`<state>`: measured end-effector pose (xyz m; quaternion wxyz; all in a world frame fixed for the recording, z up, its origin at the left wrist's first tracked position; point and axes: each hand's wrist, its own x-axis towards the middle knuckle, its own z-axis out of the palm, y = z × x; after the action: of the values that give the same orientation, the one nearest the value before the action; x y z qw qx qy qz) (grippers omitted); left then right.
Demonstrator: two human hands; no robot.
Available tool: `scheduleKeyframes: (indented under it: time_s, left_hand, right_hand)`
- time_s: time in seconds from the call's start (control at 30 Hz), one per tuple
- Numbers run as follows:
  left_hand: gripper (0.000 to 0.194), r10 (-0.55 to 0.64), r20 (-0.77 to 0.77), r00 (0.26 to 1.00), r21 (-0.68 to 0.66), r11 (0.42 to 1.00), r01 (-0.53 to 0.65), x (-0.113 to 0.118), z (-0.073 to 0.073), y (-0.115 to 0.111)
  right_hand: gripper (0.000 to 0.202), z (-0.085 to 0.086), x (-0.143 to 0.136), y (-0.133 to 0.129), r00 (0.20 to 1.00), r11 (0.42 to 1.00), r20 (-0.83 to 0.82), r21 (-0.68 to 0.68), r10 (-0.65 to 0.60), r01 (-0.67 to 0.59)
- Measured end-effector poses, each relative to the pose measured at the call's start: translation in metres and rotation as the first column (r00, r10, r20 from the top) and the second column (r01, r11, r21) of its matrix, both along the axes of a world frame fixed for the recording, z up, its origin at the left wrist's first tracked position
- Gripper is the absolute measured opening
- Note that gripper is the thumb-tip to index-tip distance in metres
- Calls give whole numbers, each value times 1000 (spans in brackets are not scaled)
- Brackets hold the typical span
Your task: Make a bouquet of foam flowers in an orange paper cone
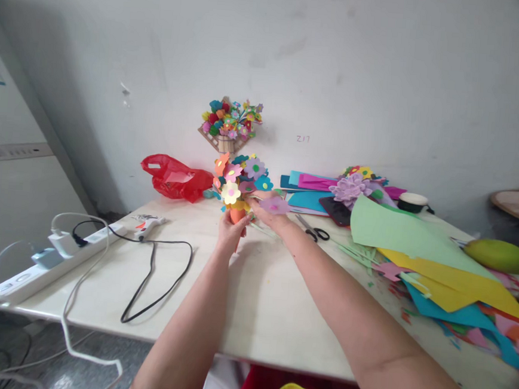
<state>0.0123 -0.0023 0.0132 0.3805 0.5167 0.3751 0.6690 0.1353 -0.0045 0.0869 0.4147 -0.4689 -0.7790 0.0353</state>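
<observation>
A bunch of colourful craft flowers [247, 178] stands in a small orange pot [237, 215] near the middle of the table. My left hand [230, 231] is wrapped round the pot from the front left. From the right, my right hand [263, 214] reaches in among the stems just above the pot, its fingers closed and partly hidden by the blooms. What those fingers grip is too covered to make out. A pale purple flower [275, 205] leans out to the right, over the back of that hand.
Left lie a glue gun [150, 226], its black cord [186, 266], a power strip [23, 279] and a red plastic bag [175, 179]. Right are scissors [313, 229], coloured sheets [418, 237], a purple fluffy flower [352, 190] and a green mango-like fruit [501, 256]. A flower basket [226, 144] hangs on the wall.
</observation>
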Motion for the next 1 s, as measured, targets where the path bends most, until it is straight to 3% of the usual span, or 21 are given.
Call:
scheduleKeyframes:
  time_s: [0.1,0.4,0.8,1.0]
  left_hand:
    - [48,3,-1,1000,11,1000,-3,-1,-1,1]
    - [48,9,-2,1000,7,1000,-9,-1,1,0]
    - [48,12,-7,1000,27,1000,-11,-2,1,3]
    - [50,-2,13,1000,11,1000,2,-2,-1,4]
  right_hand:
    - [30,2,-1,-1,1000,999,4,35,23,-23]
    - [26,5,-2,5,976,997,206,17,-76,74]
    - [29,15,-2,2,987,1000,158,-21,22,-18]
    - [29,17,-2,-5,979,990,205,-135,-20,49]
